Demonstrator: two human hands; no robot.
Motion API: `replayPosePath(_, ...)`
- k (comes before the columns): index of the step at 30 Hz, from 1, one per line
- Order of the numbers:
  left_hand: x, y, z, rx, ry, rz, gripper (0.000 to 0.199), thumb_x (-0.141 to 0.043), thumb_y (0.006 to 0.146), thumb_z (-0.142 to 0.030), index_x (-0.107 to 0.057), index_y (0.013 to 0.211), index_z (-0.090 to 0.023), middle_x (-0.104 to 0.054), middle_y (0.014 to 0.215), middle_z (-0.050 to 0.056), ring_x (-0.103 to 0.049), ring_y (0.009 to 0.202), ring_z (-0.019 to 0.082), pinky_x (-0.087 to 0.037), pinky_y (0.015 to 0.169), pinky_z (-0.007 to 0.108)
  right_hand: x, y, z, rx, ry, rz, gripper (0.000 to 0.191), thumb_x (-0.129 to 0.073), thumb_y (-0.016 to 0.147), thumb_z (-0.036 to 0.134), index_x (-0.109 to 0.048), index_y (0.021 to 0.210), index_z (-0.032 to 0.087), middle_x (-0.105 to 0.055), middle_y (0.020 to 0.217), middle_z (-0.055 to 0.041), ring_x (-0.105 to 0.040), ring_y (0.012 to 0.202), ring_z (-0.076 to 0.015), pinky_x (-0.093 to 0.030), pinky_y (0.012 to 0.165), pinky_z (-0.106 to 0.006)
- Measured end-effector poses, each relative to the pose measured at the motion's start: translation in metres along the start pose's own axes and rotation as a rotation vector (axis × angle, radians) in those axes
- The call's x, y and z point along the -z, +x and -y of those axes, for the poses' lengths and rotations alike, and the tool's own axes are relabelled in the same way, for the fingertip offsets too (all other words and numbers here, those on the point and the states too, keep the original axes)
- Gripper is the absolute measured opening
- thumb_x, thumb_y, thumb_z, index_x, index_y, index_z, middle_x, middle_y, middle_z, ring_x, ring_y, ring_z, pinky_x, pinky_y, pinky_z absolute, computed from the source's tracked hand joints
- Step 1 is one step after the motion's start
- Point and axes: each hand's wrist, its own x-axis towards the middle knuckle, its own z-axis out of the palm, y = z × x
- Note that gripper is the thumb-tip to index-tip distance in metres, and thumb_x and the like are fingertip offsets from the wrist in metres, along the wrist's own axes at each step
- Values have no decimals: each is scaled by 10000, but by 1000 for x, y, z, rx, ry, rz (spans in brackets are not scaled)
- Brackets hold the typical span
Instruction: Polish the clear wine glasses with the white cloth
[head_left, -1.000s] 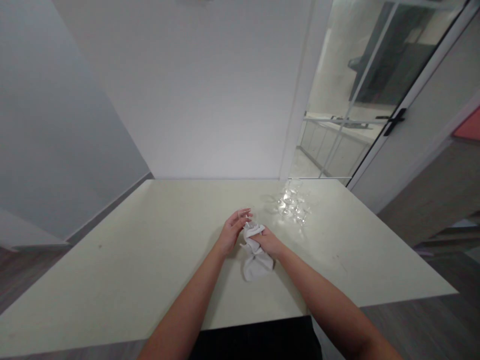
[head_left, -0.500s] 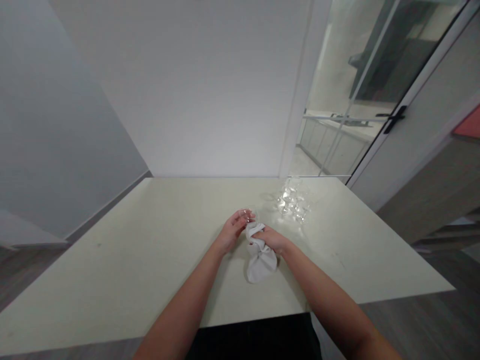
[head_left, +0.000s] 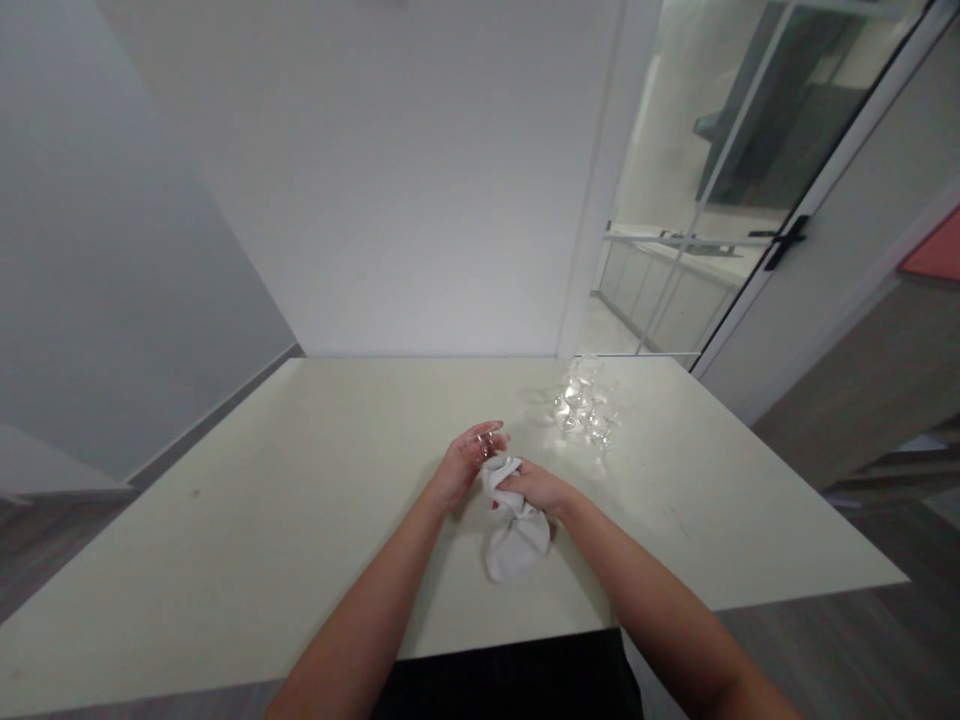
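Head view: clear glass [head_left: 486,443], axis too blurred to tell, sits over the table's [head_left: 262,550] near half in your left hand [head_left: 462,463], fingers curled, while your right hand [head_left: 541,487] grips white cloth [head_left: 517,548] against it, long axis pointing toward you, forearms converging.

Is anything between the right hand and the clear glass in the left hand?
Yes: the white cloth, bunched in the right hand, lies between it and the clear glass in the left hand. Nothing else visible intervenes.

White cloth [head_left: 519,548], clear glass [head_left: 486,443] — pale cream table [head_left: 262,520], black door handle [head_left: 787,243]
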Motion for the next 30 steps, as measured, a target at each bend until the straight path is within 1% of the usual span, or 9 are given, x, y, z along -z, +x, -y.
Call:
replayPosePath(3, -4, -3, -4, 34, -38, 48, 702, -706, 622, -548, -572, 1187, -153, -650, 1048, 133, -611, 904, 213, -468, 786, 315, -2, -4, 2, -71, 109, 21, 280, -692, 649, 346, -578, 836, 170, -584, 650, 14, -516, 535, -107, -409, 528, -229)
replayPosePath(6, -7, 3, 1, -26, 36, -65, 588, -687, 679, -479, -572, 1162, -162, -643, 1068, 119, -610, 870, 180, -474, 763, 290, -2, 4, 1, 117, -49, -143, 208, -659, 682, 318, -600, 825, 178, -599, 689, 10, -522, 596, -115, -420, 588, -237)
replayPosePath(10, -7, 12, 10, -117, 243, -237, 504, -777, 585, -332, -606, 1027, -159, -635, 843, 27, -575, 680, 115, -457, 619, 223, 2, 15, -2, 295, -318, -310, 206, -658, 680, 251, -629, 878, 205, -646, 842, -21, -550, 802, -172, -429, 710, -270)
replayPosePath(13, -6, 10, 8, -105, 275, -235, 487, -759, 605, -328, -617, 1039, -156, -597, 744, -1, -542, 621, 102, -430, 576, 214, 5, 12, -3, 270, -296, -239, 188, -654, 684, 252, -621, 861, 198, -635, 796, -9, -547, 767, -162, -424, 689, -264)
replayPosePath(17, -4, 2, -1, -51, 171, -4, 584, -734, 621, -390, -612, 1135, -142, -615, 795, 38, -562, 714, 139, -436, 643, 244, 3, 2, -1, 70, -66, -10, 203, -655, 687, 320, -583, 807, 173, -584, 670, 17, -511, 599, -118, -398, 584, -237)
replayPosePath(19, -4, 2, -2, -47, 144, 80, 598, -721, 635, -415, -605, 1152, -139, -621, 805, 50, -575, 755, 158, -440, 676, 258, 1, -1, -1, 3, 11, 21, 250, -661, 684, 352, -578, 838, 172, -586, 678, 15, -510, 582, -113, -397, 571, -236)
replayPosePath(21, -3, 4, 0, -61, 164, 40, 555, -718, 649, -403, -608, 1131, -150, -637, 832, 57, -589, 789, 168, -447, 705, 269, 0, 2, -2, 56, -32, -35, 244, -656, 695, 346, -586, 850, 171, -595, 708, 12, -513, 603, -113, -404, 591, -237)
replayPosePath(26, -4, 12, 7, -87, 270, -264, 481, -798, 549, -338, -637, 969, -167, -654, 853, 39, -597, 758, 153, -462, 713, 279, 4, 15, -4, 347, -348, -249, 183, -613, 745, 274, -629, 894, 169, -640, 852, -8, -541, 788, -145, -420, 757, -274)
replayPosePath(30, -5, 8, 2, -74, 247, -239, 453, -776, 583, -388, -667, 958, -159, -669, 893, 60, -603, 814, 170, -456, 741, 280, 5, 11, -1, 241, -188, -151, 237, -640, 734, 304, -630, 926, 165, -642, 817, -4, -560, 736, -137, -434, 713, -265)
